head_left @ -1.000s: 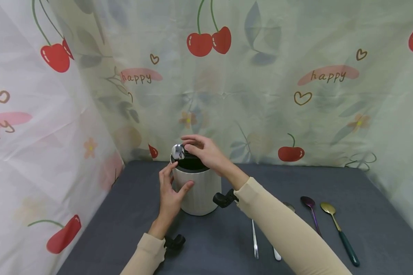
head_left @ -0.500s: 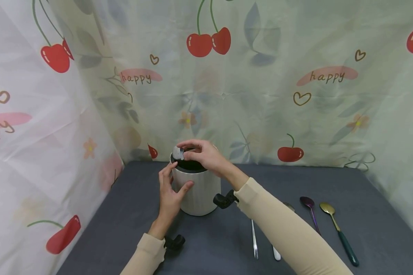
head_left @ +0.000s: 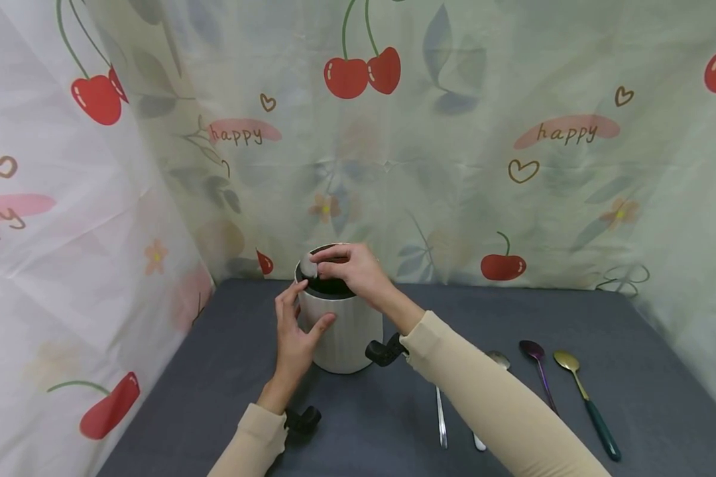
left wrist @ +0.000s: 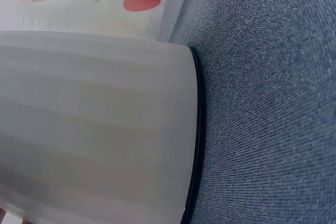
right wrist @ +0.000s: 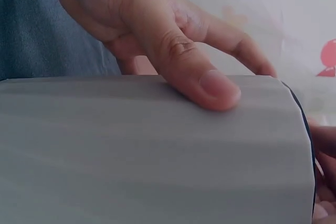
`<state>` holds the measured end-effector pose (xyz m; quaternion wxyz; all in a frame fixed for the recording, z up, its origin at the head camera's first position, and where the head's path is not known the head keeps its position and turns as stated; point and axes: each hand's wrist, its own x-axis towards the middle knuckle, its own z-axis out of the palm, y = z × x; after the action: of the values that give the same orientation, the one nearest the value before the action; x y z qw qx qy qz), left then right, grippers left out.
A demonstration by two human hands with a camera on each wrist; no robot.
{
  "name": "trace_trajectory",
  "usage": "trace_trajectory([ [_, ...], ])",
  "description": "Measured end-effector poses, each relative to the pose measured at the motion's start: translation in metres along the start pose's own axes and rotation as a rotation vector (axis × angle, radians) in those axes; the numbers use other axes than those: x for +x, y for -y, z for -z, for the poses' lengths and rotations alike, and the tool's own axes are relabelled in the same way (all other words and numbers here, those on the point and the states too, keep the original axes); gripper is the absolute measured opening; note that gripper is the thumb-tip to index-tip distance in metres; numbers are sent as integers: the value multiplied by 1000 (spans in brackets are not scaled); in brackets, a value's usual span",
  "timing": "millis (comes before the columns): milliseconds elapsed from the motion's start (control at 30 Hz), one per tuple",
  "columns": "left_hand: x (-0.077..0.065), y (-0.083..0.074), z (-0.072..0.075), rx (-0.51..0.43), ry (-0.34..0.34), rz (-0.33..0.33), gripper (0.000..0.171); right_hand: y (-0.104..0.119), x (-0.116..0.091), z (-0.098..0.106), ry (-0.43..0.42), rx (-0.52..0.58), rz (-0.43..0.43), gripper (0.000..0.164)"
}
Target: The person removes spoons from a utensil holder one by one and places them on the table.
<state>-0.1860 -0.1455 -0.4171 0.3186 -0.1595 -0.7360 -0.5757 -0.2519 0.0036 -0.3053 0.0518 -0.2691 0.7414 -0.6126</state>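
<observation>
A white ribbed canister with a dark inside stands upright on the table, its mouth facing up. My left hand grips its left side, fingertips at the rim and thumb across the front; the right wrist view shows that thumb flat on the ribbed wall. Over the mouth, my right hand pinches a spoon with thumb and fingers. Only the spoon's rounded silver head shows, by the left part of the rim; the rest is hidden. The canister wall fills much of the left wrist view.
On the dark grey cloth to the right lie a purple spoon, a gold spoon with a green handle, and a silver spoon partly behind my right sleeve. A slim silver handle lies left of the sleeve. Patterned curtains stand behind.
My right hand has lowered slightly, and the spoon's head has sunk and turned at the canister's mouth. The left hand and the canister have stayed put.
</observation>
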Motion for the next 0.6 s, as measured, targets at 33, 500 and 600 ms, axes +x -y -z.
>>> trace_trajectory([
  [33, 0, 0, 0, 0, -1, 1, 73, 0, 1, -1, -8, -4, -4, 24],
  [500, 0, 0, -1, -1, -6, 11, 71, 7, 8, -12, -63, -139, 22, 20],
  [600, 0, 0, 0, 1, -3, 10, 72, 9, 5, -6, -72, -11, 38, 31],
])
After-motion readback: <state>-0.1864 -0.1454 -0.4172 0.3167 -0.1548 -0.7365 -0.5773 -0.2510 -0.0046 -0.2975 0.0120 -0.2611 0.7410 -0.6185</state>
